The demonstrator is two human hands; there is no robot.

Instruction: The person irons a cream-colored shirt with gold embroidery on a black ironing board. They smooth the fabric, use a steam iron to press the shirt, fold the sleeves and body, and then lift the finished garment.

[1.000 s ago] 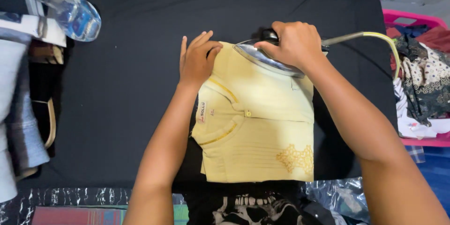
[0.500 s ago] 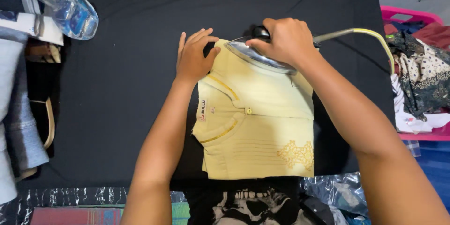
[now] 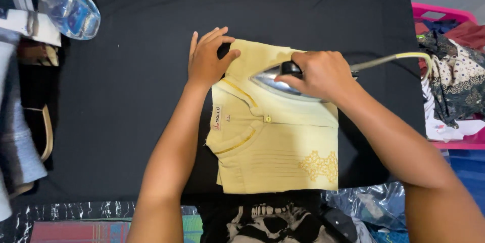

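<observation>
Now right hand (image 3: pixel 323 75) grips iron (image 3: pixel 280 83); left hand (image 3: pixel 206 60) pins yellow shirt (image 3: pixel 278 147).

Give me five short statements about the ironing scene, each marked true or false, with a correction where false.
1. The right hand grips the iron. True.
2. The iron rests on the black cloth, clear of the garment. False: it sits on the folded yellow shirt.
3. The left hand presses flat at the shirt's upper left corner. True.
4. The plastic water bottle stands upright beside the iron. False: it lies tilted at the upper left, far from the iron.
5. A pink basket holding clothes is at the right edge. True.
</observation>
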